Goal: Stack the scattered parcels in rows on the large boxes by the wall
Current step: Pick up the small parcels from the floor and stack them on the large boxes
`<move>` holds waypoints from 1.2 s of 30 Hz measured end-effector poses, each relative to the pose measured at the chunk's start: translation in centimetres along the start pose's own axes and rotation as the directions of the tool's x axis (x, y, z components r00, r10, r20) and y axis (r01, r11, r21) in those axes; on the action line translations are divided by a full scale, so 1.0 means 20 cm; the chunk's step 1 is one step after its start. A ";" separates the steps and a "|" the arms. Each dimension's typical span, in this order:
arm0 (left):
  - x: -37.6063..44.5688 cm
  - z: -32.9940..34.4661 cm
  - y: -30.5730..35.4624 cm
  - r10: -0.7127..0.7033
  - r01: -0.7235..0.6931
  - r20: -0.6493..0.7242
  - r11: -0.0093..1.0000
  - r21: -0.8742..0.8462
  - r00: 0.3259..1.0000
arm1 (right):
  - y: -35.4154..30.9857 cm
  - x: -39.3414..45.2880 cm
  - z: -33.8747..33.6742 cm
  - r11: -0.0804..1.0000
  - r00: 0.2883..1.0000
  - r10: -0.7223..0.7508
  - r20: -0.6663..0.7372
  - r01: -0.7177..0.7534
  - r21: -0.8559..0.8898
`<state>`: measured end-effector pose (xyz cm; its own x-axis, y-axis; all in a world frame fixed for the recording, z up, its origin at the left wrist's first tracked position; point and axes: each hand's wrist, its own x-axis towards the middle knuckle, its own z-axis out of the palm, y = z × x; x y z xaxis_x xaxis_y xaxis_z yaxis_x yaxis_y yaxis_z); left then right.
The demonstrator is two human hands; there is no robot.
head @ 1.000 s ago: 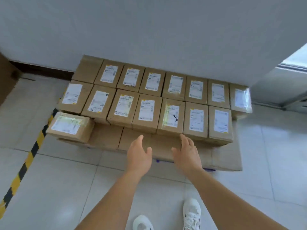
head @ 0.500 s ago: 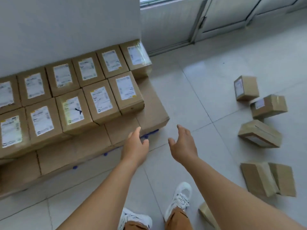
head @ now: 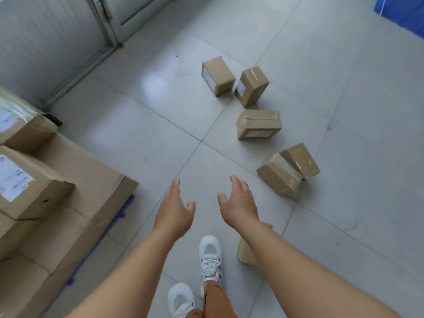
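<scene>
Ahead, 5 parcels lie scattered on the floor, another under the right forearm. Left hand and right hand reach out, each grip released, holding nothing. Stacked parcels sit on the boxes at left.

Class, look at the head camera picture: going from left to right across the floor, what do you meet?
Stacked labelled parcels → large box → left hand → right hand → scattered parcels → blue bin.

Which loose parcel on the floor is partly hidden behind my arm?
The parcel beside the white shoe, under the right forearm; the other five lie in full view farther out.
</scene>
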<state>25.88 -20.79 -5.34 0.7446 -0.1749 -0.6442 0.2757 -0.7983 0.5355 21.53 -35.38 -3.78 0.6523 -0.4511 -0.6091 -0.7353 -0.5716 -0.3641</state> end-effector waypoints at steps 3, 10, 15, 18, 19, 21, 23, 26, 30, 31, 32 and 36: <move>0.00 0.16 0.03 0.074 -0.079 0.060 0.993 0.090 0.995 | 0.19 -0.02 0.01 0.997 0.997 0.068 -0.044 -0.066 0.048; -0.05 0.57 0.02 0.116 -0.148 0.194 0.976 0.162 0.974 | 0.63 -0.06 0.08 0.967 0.971 0.235 -0.047 -0.229 0.108; -0.07 0.85 0.03 0.112 -0.169 0.271 0.966 0.196 0.956 | 0.94 -0.02 0.16 0.921 0.930 0.367 -0.016 -0.361 0.149; -0.04 1.03 0.02 0.089 -0.156 0.292 0.964 0.214 0.952 | 1.11 0.05 0.22 0.899 0.915 0.403 0.012 -0.398 0.181; -0.03 1.10 0.01 0.074 -0.144 0.297 0.965 0.220 0.952 | 1.17 0.07 0.25 0.897 0.915 0.404 0.027 -0.401 0.186; 0.00 1.23 0.00 0.045 -0.115 0.307 0.970 0.214 0.951 | 1.26 0.12 0.29 0.894 0.913 0.405 0.051 -0.407 0.188; 0.03 1.40 -0.03 0.008 -0.072 0.312 0.979 0.193 0.950 | 1.37 0.19 0.36 0.889 0.907 0.412 0.087 -0.421 0.180; 0.11 1.65 -0.08 -0.050 -0.019 0.311 0.976 0.215 0.949 | 1.55 0.30 0.47 0.884 0.895 0.414 0.163 -0.438 0.160; 0.24 1.92 -0.17 -0.119 0.033 0.307 0.961 0.273 0.944 | 1.71 0.43 0.58 0.884 0.882 0.398 0.251 -0.442 0.153; 0.27 1.96 -0.19 -0.134 0.046 0.301 0.958 0.282 0.944 | 1.74 0.47 0.61 0.883 0.879 0.393 0.269 -0.443 0.156; 0.29 2.00 -0.20 -0.148 0.056 0.294 0.953 0.298 0.944 | 1.77 0.50 0.63 0.879 0.873 0.396 0.286 -0.450 0.158; 0.37 2.10 -0.22 -0.150 0.066 0.258 0.950 0.304 0.954 | 1.82 0.59 0.70 0.853 0.862 0.406 0.302 -0.477 0.214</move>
<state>4.63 -42.75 -35.49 0.5123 -0.1965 -0.8360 0.1264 -0.9456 0.2997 -0.17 -51.98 -34.13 0.2081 -0.4142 -0.8861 -0.9773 -0.1258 -0.1706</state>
